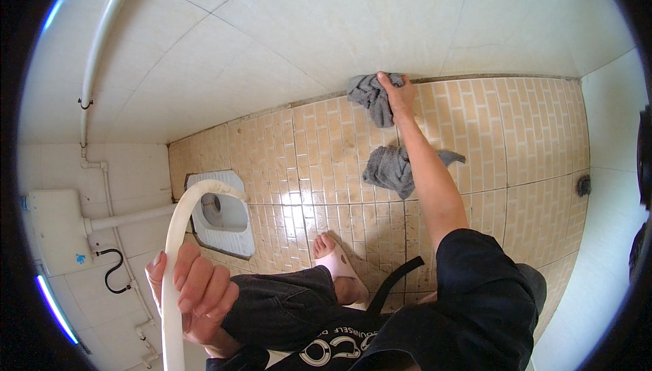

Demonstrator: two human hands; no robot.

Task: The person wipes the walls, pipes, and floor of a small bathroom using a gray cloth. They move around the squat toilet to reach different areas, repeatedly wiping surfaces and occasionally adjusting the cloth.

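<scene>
My left hand [196,289] is closed around a white flexible hose [172,264], whose end curves over toward the squat toilet [224,218] set in the floor. Farther up and to the right, my right hand [400,93] grips a crumpled gray cloth [371,97] against the seam where the tiled floor meets the wall. A second gray cloth [388,170] lies bunched on the floor, with my right forearm passing over part of it.
A white cistern [58,231] and pipes are mounted at left. Pale wall panels [305,40] border the tan tiled floor [458,116]. A dark clump [583,185] lies by the right wall. My foot, in a pink slipper [342,269], stands on shiny tiles.
</scene>
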